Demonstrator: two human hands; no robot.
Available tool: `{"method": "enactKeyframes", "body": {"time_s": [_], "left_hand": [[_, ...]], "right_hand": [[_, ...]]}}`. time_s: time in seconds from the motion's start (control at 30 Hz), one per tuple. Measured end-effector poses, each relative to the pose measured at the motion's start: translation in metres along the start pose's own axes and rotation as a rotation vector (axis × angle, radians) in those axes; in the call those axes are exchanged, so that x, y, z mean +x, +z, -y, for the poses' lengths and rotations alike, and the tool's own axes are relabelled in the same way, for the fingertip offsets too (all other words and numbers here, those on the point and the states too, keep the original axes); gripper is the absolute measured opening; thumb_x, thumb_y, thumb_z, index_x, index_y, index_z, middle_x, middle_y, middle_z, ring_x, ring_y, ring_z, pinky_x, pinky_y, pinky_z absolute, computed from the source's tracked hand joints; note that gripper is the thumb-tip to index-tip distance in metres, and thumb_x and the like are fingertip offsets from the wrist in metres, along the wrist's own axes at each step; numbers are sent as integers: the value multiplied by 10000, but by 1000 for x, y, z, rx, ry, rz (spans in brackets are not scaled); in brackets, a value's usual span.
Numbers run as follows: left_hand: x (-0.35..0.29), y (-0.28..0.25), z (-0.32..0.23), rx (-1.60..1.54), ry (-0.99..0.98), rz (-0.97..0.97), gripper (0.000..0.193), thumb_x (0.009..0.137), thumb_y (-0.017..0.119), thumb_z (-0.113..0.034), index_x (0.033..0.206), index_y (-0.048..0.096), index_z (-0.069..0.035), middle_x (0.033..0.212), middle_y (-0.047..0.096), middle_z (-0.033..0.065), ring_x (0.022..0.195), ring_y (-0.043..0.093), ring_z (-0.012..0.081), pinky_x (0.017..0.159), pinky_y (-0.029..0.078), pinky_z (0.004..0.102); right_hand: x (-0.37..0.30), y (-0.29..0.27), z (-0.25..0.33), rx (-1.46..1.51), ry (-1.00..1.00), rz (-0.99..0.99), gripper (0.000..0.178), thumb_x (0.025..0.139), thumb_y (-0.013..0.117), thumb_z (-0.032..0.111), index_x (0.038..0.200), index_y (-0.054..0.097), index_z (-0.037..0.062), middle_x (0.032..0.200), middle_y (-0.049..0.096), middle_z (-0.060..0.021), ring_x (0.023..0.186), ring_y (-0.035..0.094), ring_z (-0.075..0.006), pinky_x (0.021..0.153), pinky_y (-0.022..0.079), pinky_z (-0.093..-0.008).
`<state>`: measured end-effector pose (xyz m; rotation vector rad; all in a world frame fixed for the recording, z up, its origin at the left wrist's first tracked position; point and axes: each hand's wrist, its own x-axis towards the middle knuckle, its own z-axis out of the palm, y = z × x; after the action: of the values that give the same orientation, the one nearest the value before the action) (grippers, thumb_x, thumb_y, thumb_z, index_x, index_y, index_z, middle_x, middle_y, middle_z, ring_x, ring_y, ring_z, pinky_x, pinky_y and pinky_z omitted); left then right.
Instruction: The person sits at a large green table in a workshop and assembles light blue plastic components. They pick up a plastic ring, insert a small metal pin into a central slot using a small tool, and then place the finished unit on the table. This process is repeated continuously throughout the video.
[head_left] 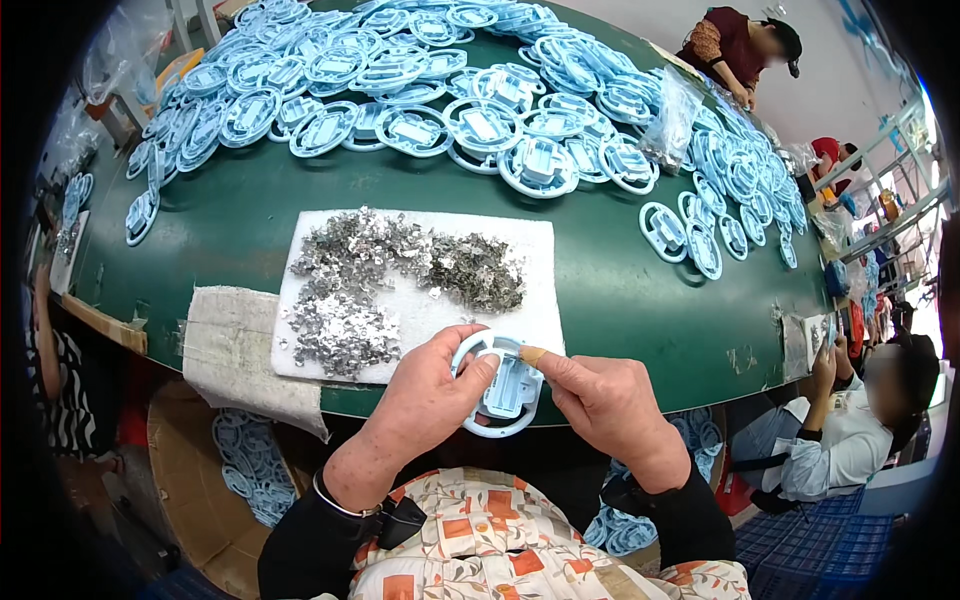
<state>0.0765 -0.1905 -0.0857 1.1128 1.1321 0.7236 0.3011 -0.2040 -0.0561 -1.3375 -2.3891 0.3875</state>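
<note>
A light blue oval plastic frame (510, 385) with a moulded compartment in its middle is held up in front of me, at the table's near edge. My left hand (425, 395) grips its left side, the thumb lying over the rim. At its upper right, my right hand (620, 405) has the index finger pressed to the part, with a tan wrap on that fingertip; the other fingers are curled. Any small piece under that fingertip is hidden. Just beyond my hands, small silvery metal clips (345, 335) lie heaped on a white foam sheet (538, 290).
Many similar blue frames (540, 165) are piled across the far side of the green table (600, 340). A folded cloth (235, 335) hangs over the near edge. Below are a cardboard box (185, 480) holding frames and more frames (625, 525). People sit on both sides and beyond.
</note>
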Motion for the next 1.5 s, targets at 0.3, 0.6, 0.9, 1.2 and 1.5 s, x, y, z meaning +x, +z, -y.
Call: {"method": "enactKeyframes", "body": {"time_s": [0.3, 0.6, 0.9, 1.2, 1.5], "left_hand": [[-2, 2, -2, 27, 14, -22, 429, 1006, 637, -216, 1323, 560, 64, 1058, 712, 100, 934, 652, 109, 817, 547, 278], [-1, 3, 1, 31, 27, -35, 423, 1007, 640, -220, 1314, 569, 63, 1019, 704, 79, 892, 636, 83, 768, 536, 249], [-1, 4, 2, 44, 27, -51, 426, 996, 643, -198, 1319, 567, 68, 1064, 706, 95, 935, 634, 95, 818, 534, 265], [-1, 6, -1, 38, 14, -39, 428, 998, 640, -195, 1323, 561, 72, 1066, 700, 91, 939, 631, 94, 810, 536, 256], [3, 5, 14, -34, 99, -33, 431, 995, 622, -168, 1331, 528, 85, 951, 693, 118, 746, 692, 130, 592, 598, 285]], "right_hand": [[9, -13, 12, -358, -126, 82, 448, 790, 690, 66, 1227, 702, 167, 635, 537, -9, 590, 624, -194, 487, 473, -354], [20, -27, 25, -372, -64, 166, 437, 777, 691, 59, 1199, 675, 171, 620, 538, -18, 564, 613, -221, 484, 460, -370], [8, -30, 23, -378, 4, 188, 447, 804, 664, 61, 1239, 645, 158, 684, 604, -31, 620, 660, -227, 502, 491, -373], [12, -19, 24, -370, -61, 121, 440, 785, 687, 59, 1211, 676, 168, 634, 566, -18, 569, 624, -223, 496, 474, -369], [28, -36, 20, -424, -126, 298, 435, 819, 647, 92, 1243, 664, 183, 685, 608, -20, 624, 664, -223, 526, 503, -363]]}}
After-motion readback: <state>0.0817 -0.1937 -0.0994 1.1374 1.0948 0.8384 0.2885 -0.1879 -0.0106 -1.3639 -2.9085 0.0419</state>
